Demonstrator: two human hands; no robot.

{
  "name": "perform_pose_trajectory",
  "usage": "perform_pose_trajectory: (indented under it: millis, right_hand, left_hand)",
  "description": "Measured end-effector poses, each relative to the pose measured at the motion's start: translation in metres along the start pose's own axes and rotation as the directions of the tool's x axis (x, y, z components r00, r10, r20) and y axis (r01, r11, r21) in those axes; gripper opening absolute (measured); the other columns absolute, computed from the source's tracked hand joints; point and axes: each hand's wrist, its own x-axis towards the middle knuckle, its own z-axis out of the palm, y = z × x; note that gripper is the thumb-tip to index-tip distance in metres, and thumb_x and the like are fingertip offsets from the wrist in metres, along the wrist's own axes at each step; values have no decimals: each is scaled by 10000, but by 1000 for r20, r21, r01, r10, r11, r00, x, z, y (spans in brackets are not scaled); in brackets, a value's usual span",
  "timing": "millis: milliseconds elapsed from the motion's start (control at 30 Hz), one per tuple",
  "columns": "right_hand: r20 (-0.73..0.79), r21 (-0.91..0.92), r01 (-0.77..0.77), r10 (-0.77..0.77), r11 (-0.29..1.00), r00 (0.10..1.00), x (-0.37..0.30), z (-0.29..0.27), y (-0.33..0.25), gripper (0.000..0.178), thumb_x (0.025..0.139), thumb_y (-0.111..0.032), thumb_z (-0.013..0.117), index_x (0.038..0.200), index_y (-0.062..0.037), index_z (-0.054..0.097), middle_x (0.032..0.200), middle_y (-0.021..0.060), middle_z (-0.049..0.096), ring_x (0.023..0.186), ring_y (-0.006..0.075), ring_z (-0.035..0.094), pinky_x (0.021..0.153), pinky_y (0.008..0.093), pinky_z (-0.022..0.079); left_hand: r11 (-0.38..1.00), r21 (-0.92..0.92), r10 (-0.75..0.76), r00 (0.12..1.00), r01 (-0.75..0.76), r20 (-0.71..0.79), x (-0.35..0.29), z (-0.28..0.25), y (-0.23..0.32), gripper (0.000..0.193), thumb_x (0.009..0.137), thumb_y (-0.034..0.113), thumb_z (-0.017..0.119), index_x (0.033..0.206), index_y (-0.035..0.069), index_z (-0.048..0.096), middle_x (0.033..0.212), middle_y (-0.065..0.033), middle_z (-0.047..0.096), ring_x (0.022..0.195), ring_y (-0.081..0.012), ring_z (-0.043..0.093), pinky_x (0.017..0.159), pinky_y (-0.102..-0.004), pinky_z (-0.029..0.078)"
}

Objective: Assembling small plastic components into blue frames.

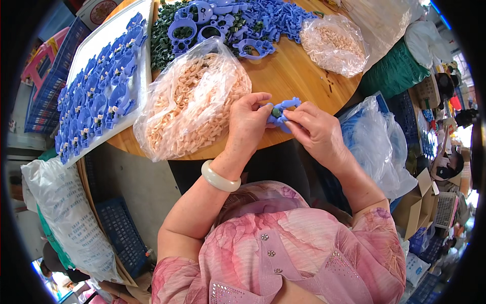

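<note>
Just above the table's near edge, my left hand [248,121] and my right hand [315,130] both grip one small blue plastic toy part [284,112]. A dark green piece [276,112] sits against it by my left fingertips. My fingers cover much of the part, so its full shape is hidden. Left of my left hand lies a clear bag [197,101] of small peach-coloured plastic pieces. Beyond my hands are a blue ring-shaped part [254,48] and a heap of small blue pieces [278,20].
Rows of blue assembled parts cover a white tray [144,76] at the left of the round wooden table [288,66]. Dark green pieces [162,40] are heaped beside it. A second bag of peach pieces [334,44] lies far right. Blue crates [121,233] and plastic sacks [71,218] stand around.
</note>
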Motion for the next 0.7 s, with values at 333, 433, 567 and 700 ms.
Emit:
perform_pose_trajectory:
  millis: [333, 433, 567, 700]
  right_hand:
    - [41, 74, -50, 47, 996, 998, -1, -5, -3, 167, 783, -69, 649, 950, -58, 645, 868, 71, 609, 762, 246, 617, 644, 315, 503]
    - [29, 103, -57, 54, 993, 998, 0, -3, -5, 202, 781, -10, 660, 982, -21, 637, 837, 68, 590, 623, 150, 548, 561, 249, 445]
    - [36, 81, -81, 78, 993, 996, 2, -3, -8, 177, 780, -42, 657, 955, -33, 636, 832, 79, 586, 685, 210, 573, 593, 292, 464]
    - [53, -16, -17, 18, 1000, 998, 3, -3, -10, 154, 779, -70, 649, 931, -49, 636, 847, 87, 590, 755, 264, 609, 623, 335, 496]
  left_hand:
    - [1000, 26, 13, 1000, -13, 6, 2, -1, -3, 262, 874, 27, 568, 1117, -65, 533, 827, -94, 623, 699, -144, 640, 608, -253, 561]
    - [999, 41, 25, 1000, -25, -2, 2, -1, -3, 254, 873, 26, 568, 1111, -59, 540, 824, -93, 624, 692, -144, 640, 602, -250, 559]
    - [998, 50, 24, 1000, -24, -8, 3, -2, -4, 245, 873, 29, 566, 1104, -51, 548, 816, -89, 625, 689, -140, 638, 591, -245, 556]
    - [999, 46, 23, 1000, -23, -2, 3, -2, -5, 237, 872, 30, 568, 1096, -48, 555, 813, -83, 624, 675, -131, 630, 583, -241, 553]
